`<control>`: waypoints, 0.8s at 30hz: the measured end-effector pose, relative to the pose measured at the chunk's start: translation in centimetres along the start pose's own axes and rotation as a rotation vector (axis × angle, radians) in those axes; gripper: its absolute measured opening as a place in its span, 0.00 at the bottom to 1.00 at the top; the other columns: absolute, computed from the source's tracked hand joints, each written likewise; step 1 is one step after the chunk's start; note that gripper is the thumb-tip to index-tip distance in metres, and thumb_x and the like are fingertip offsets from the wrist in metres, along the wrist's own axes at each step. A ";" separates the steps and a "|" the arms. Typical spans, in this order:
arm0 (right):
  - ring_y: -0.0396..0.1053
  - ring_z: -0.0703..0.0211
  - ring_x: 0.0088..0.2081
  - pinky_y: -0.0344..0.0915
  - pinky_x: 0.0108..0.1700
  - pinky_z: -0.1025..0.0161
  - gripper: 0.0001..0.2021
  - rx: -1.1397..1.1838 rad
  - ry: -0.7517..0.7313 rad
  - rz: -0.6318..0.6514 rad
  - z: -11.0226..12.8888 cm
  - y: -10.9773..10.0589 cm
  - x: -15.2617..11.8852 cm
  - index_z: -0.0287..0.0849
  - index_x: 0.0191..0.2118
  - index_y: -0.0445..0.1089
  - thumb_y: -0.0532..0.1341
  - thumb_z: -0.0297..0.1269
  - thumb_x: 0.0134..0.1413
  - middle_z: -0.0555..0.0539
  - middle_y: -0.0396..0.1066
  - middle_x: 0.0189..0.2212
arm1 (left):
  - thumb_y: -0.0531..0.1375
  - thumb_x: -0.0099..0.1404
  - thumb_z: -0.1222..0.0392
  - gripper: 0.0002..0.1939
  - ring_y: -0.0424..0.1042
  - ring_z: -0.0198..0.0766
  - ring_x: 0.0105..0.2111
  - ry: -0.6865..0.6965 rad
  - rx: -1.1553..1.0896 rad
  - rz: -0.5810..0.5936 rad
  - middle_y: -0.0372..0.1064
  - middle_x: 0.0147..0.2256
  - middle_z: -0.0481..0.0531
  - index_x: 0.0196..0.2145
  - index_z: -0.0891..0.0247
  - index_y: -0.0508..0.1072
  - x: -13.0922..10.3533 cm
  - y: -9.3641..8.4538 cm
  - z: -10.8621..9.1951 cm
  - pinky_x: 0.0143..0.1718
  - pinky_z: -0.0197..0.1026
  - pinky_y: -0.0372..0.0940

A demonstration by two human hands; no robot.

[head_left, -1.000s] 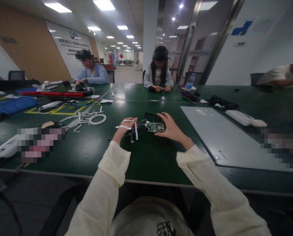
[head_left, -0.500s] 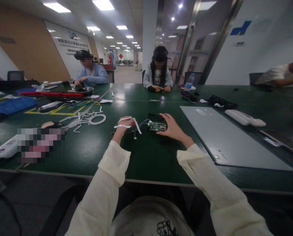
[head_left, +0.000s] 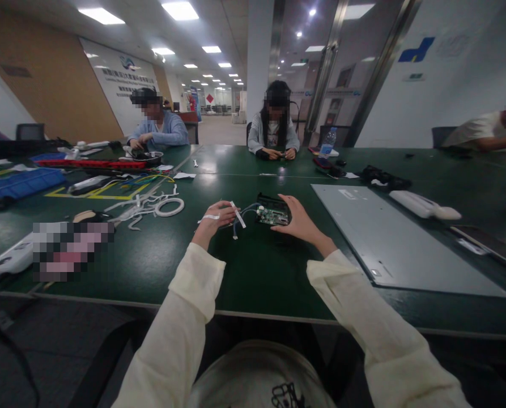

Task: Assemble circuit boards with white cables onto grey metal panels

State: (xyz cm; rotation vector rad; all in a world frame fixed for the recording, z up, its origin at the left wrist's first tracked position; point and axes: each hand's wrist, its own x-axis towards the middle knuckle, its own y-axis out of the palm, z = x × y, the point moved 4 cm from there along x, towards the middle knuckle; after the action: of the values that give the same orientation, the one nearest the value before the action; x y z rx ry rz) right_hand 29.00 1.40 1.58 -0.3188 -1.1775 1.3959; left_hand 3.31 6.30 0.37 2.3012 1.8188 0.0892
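My right hand (head_left: 302,222) grips the right end of a green circuit board (head_left: 275,216) in a black housing, thumb below and fingers above. Thin grey-blue cables (head_left: 245,211) run from the board's left side toward my left hand (head_left: 213,222). The fingers of that hand are pinched together on a strip of white tape (head_left: 238,215), whose free end points down and right. Another bit of the white strip lies across the back of the hand. A small light connector (head_left: 235,237) hangs below the cables. Whether my left fingers also hold a cable cannot be made out.
To the left lie a white tape roll (head_left: 169,207), tangled white strips (head_left: 139,209) and a blue tray (head_left: 23,182). On the right are a large grey panel (head_left: 388,238) and a white device (head_left: 422,204). Co-workers sit across the table, near a water bottle (head_left: 328,143).
The tape loop at my left hand has collapsed, with one end now lying over the back of the hand. My left fingers have shifted slightly right. My right hand keeps its grip.
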 end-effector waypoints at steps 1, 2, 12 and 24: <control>0.46 0.44 0.60 0.47 0.59 0.47 0.49 -0.001 -0.001 0.001 0.0 0.0 0.0 0.49 0.63 0.43 0.64 0.58 0.36 0.41 0.44 0.59 | 0.67 0.47 0.61 0.16 0.74 0.39 0.36 0.010 -0.033 0.011 0.74 0.39 0.57 0.34 0.64 0.67 0.1 0.0 -0.1 0.34 0.37 0.68; 0.46 0.44 0.60 0.47 0.59 0.47 0.49 -0.002 -0.003 0.005 -0.1 0.1 0.0 0.50 0.63 0.43 0.64 0.58 0.36 0.41 0.44 0.59 | 0.66 0.48 0.61 0.15 0.74 0.39 0.38 0.019 -0.059 0.014 0.73 0.40 0.57 0.33 0.64 0.67 0.1 -0.1 -0.1 0.36 0.38 0.68; 0.46 0.43 0.60 0.47 0.59 0.46 0.49 0.009 -0.008 -0.018 0.1 -0.1 0.2 0.49 0.63 0.43 0.64 0.58 0.36 0.40 0.45 0.58 | 0.68 0.44 0.62 0.20 0.70 0.31 0.24 -0.025 0.130 -0.097 0.72 0.27 0.50 0.35 0.64 0.67 0.0 0.9 0.4 0.22 0.31 0.61; 0.48 0.45 0.59 0.48 0.59 0.48 0.48 0.029 -0.019 -0.059 0.7 -0.4 0.3 0.48 0.63 0.44 0.64 0.57 0.36 0.41 0.46 0.58 | 0.70 0.41 0.62 0.29 0.66 0.29 0.19 -0.019 0.269 -0.180 0.69 0.21 0.46 0.41 0.65 0.67 1.1 0.6 0.9 0.19 0.31 0.58</control>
State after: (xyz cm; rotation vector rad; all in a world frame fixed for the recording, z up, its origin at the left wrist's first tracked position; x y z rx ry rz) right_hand 28.68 1.25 2.35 -0.2490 -1.1720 1.3665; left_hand 4.34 7.10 -0.45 2.2795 2.1323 -0.2173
